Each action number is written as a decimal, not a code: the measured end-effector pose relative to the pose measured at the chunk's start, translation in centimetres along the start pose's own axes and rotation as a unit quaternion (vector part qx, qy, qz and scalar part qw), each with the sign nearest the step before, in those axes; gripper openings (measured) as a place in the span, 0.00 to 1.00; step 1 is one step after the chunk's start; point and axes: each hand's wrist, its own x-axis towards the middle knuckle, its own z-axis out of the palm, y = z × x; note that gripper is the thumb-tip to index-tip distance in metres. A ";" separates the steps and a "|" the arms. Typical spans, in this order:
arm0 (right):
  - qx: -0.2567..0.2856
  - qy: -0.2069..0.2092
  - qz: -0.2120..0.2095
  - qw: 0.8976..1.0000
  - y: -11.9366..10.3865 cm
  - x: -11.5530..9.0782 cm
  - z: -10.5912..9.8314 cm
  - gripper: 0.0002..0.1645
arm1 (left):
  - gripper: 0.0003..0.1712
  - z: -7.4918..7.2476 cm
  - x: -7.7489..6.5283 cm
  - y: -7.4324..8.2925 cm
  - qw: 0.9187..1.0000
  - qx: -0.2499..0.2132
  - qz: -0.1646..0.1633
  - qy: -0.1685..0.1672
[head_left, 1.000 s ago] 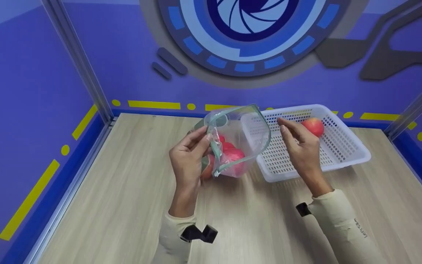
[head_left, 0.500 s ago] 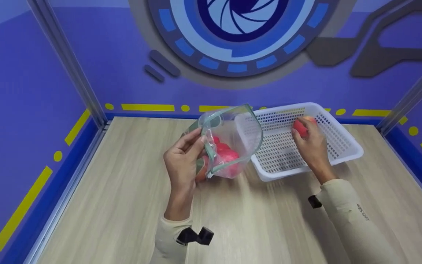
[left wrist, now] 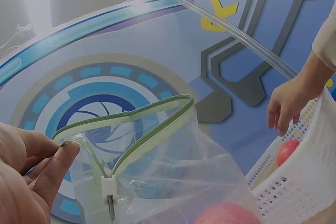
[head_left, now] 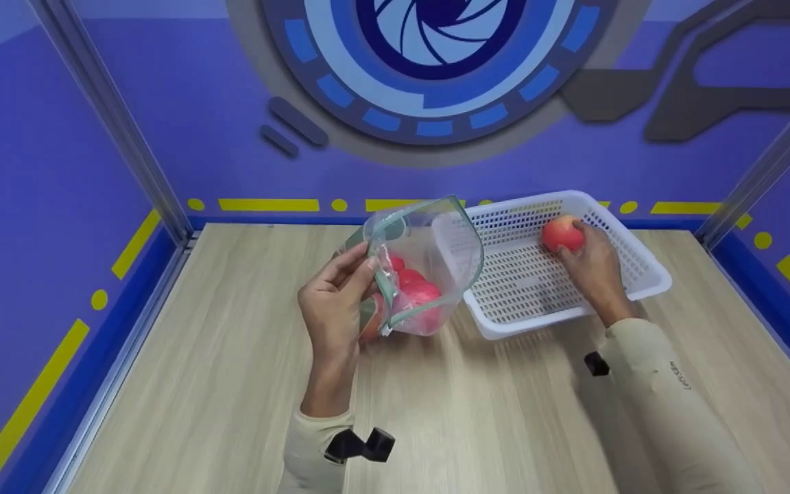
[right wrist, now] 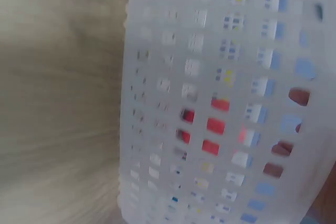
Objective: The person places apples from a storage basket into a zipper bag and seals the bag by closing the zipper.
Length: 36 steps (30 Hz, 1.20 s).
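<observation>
My left hand [head_left: 330, 295] pinches the rim of a clear zip bag [head_left: 460, 240] between thumb and fingers. The bag's mouth gapes, edged by a green zip strip with a white slider [left wrist: 108, 186]. Several red, rounded items [head_left: 419, 295] lie inside it. A red apple with a yellowish patch [head_left: 562, 234] sits at the far right inside the white basket [head_left: 487, 333]. My right hand [head_left: 594, 267] is at the apple's right side in the head view. In the left wrist view its loosely bent fingers hang just above the apple [left wrist: 286, 152], with a small gap.
The perforated basket stands on the wood-grain table [head_left: 244, 384] near the back wall, to the right of the bag. Blue printed panels [head_left: 45, 206] enclose the back and sides, with metal posts [head_left: 117, 123] at the corners.
My right hand moved from above the basket's middle onto the apple, then drew back to its right side. The apple keeps its place in the basket. The left hand still holds the bag.
</observation>
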 end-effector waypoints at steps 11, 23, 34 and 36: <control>-0.012 -0.074 0.038 0.996 1.6 2.4 -0.2 0.38 | 0.14 -0.2 0.1 0.0 1.000 0.007 -0.010 0.000; -0.066 -0.129 -0.002 0.989 2.7 3.7 0.5 0.44 | 0.14 -0.1 0.1 -0.1 1.000 0.003 -0.006 0.003; -0.112 -0.068 -0.028 0.991 3.0 3.6 0.8 0.30 | 0.14 -0.3 0.1 -0.1 1.000 0.010 -0.004 0.000; -0.116 -0.025 -0.030 0.992 2.8 3.5 0.7 0.24 | 0.14 -0.3 0.0 -0.1 1.000 0.011 -0.004 -0.001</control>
